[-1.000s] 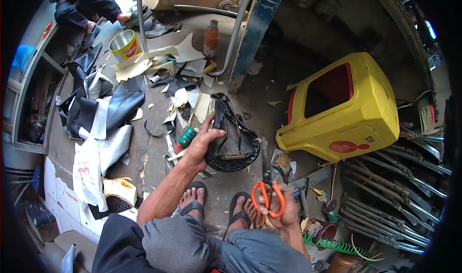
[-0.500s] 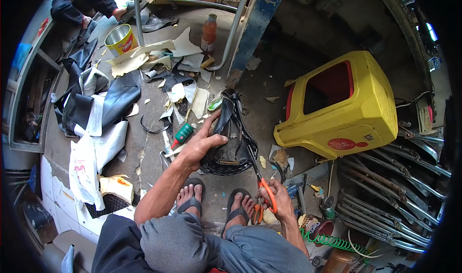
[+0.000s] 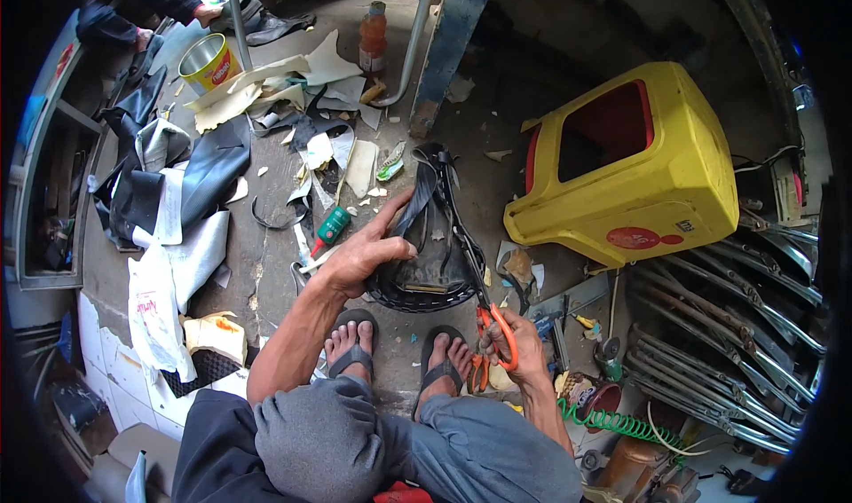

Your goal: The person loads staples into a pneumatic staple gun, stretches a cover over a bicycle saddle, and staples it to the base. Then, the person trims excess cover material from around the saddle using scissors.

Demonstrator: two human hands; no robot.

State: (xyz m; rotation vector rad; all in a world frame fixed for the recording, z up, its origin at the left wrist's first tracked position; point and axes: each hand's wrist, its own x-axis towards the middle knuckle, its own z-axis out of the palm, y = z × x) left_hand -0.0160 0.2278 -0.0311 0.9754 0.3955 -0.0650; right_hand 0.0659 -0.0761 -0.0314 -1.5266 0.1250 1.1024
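Note:
My left hand [image 3: 366, 253] grips the left side of a black seat-shaped shell [image 3: 435, 277] with its narrow end pointing away from me. Thumb and fingers press on its rim and a black strip of cover. In my right hand [image 3: 517, 343] are scissors with orange handles [image 3: 506, 339], their blades lying along the shell's right rim. Whether the blades touch the material is too small to tell. Another orange-handled tool [image 3: 479, 372] lies on the floor just below the scissors. A green bottle with a red tip [image 3: 331, 228] lies left of the shell.
Foam and black material scraps [image 3: 209, 175] cover the floor at left, near a yellow tin [image 3: 209, 64]. An orange drink bottle [image 3: 373, 37] stands by a metal frame. At right are a yellow plastic housing [image 3: 626, 175] and stacked metal tubes [image 3: 719, 343]. Another person's legs [image 3: 146, 6] show at top left.
The scissors have risen from low beside my right foot to the shell's right rim, their handles turned in my right hand. My left hand keeps its hold on the shell. The view has shifted slightly.

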